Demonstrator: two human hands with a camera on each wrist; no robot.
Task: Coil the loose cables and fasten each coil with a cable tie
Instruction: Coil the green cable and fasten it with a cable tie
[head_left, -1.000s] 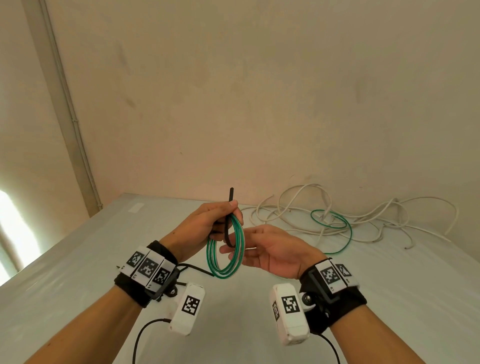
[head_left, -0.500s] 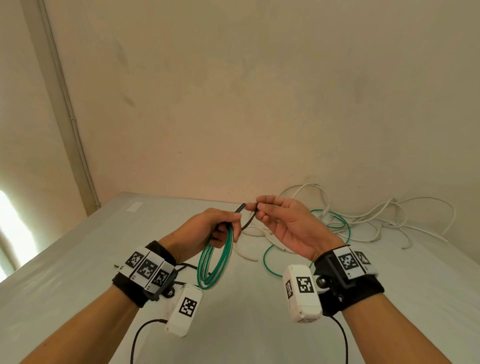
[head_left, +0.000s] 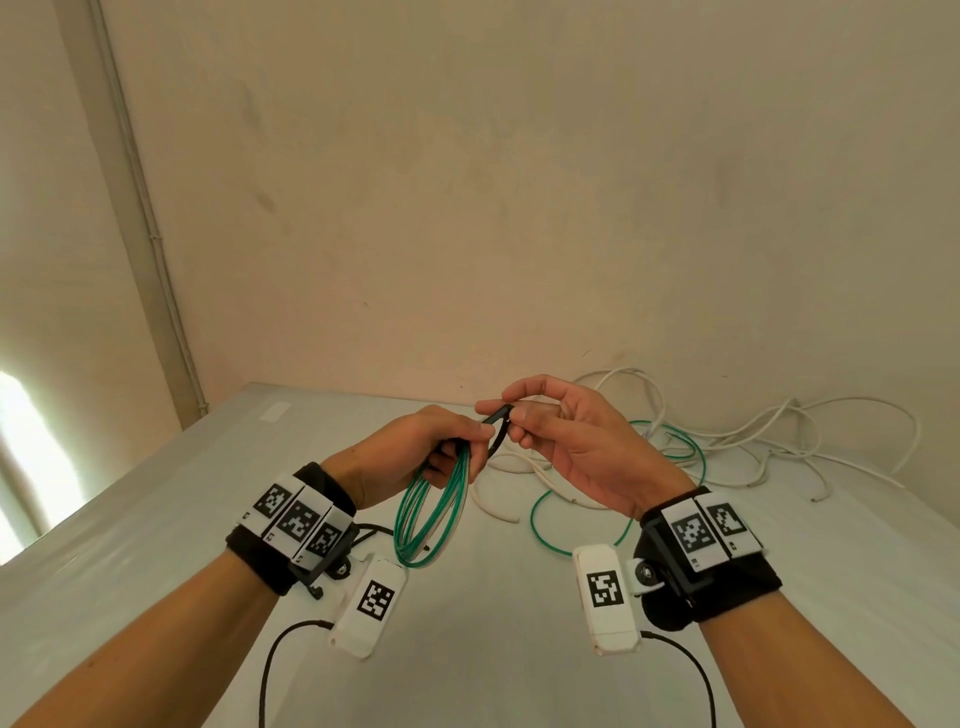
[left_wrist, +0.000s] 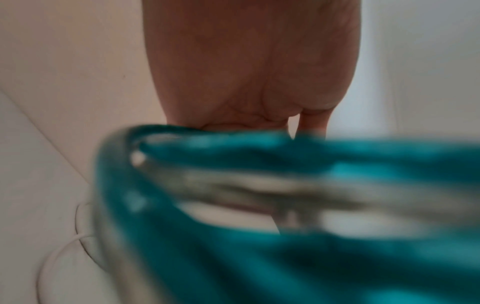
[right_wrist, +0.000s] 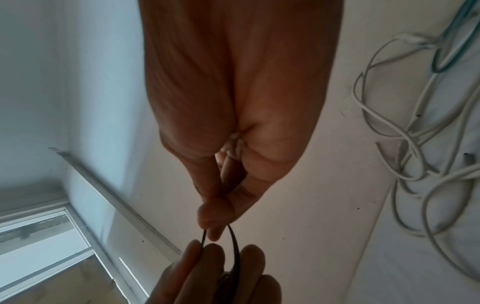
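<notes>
Wrists: each arm wears a black band with printed markers and a white camera box hanging under it, near 6 o'clock in the head view.
Left hand (head_left: 410, 457): fingers curled round the top of the green coil (head_left: 428, 512) and pinching one end of the black tie (head_left: 497, 426); held above the table, at about 11 o'clock from the left wrist.
Green coil: several loops hanging down from the left fist, clear of the table (head_left: 156, 519); in the left wrist view it is a blur across the lens.
Right hand (head_left: 576, 447): thumb and forefinger pinched on the other end of the tie, remaining fingers loosely bent; just at 3 o'clock of the left hand.
Black tie: bent in an arc between the two hands, passing through the coil as far as I can tell.
Loose cables: a white tangle (head_left: 769, 441) and a green wire (head_left: 675, 447) lie on the table against the wall, at 1 o'clock beyond the right hand.
</notes>
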